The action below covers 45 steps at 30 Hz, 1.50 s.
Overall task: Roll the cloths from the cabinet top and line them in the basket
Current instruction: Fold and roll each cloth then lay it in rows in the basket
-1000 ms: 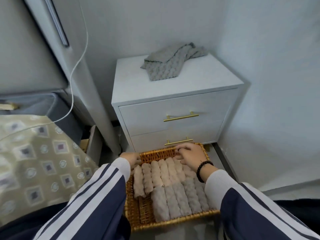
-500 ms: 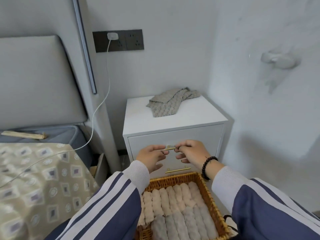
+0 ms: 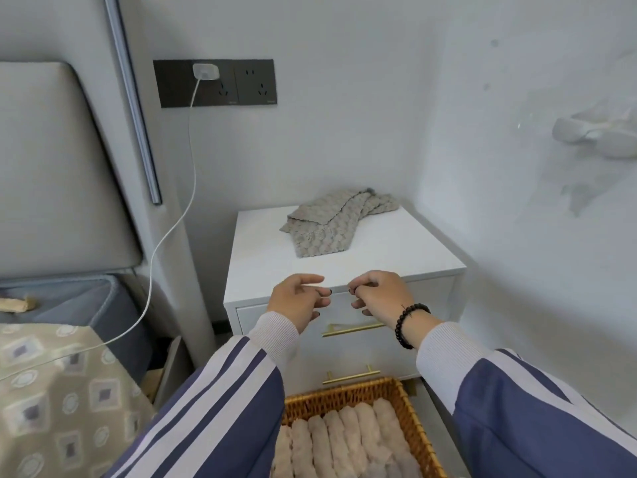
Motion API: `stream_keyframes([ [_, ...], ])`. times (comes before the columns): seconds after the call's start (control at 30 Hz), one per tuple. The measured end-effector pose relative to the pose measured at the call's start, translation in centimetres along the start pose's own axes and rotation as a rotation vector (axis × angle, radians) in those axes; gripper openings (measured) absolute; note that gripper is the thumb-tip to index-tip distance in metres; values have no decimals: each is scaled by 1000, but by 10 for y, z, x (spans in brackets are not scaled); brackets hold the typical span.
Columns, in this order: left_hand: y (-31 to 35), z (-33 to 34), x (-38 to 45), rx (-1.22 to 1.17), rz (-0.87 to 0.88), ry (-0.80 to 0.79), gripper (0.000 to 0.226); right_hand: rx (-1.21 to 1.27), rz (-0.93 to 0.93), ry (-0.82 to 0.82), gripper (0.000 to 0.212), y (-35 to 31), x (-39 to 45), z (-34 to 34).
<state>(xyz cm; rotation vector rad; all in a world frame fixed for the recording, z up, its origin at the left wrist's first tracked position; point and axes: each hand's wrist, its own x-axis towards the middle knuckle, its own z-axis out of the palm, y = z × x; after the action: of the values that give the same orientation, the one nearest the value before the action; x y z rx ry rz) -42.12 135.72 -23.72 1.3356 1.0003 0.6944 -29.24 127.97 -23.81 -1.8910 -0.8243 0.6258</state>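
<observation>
left hand (image 3: 298, 300) and right hand (image 3: 379, 294) hover empty in front of the cabinet edge, fingers loosely curled, tips nearly meeting, gripping nothing. likely lifted to reach for the next piece. left to right: charger cable (image 3: 165, 236) hangs from the wall socket, white cabinet (image 3: 262, 250) holds one crumpled grey cloth (image 3: 331, 222) near its back, well apart from both hands. wicker basket (image 3: 410, 412) sits below on the floor, rolled cloths (image 3: 348, 443) lined side by side, so most look done.

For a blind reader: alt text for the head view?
Two empty hands, left and right, hover before a white cabinet with a crumpled grey cloth on top. Below, a wicker basket holds rolled cloths.
</observation>
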Motion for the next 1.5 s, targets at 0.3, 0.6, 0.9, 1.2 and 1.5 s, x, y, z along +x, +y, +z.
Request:
stream_keyframes([
  [0.3,0,-5,86,226,266,151,31,-30,-122,109,23,-14,76,30],
  [0.6,-6,-5,133,865,418,153,43,-475,-228,124,49,-10,115,43],
  [0.9,-6,-1,118,950,468,186,27,-719,-302,46,25,-14,110,48],
  [1.2,13,-3,78,578,414,85,25,-641,-337,-123,83,-19,74,35],
  [1.5,22,-10,25,372,335,55,37,-107,-373,120,24,-70,54,-11],
])
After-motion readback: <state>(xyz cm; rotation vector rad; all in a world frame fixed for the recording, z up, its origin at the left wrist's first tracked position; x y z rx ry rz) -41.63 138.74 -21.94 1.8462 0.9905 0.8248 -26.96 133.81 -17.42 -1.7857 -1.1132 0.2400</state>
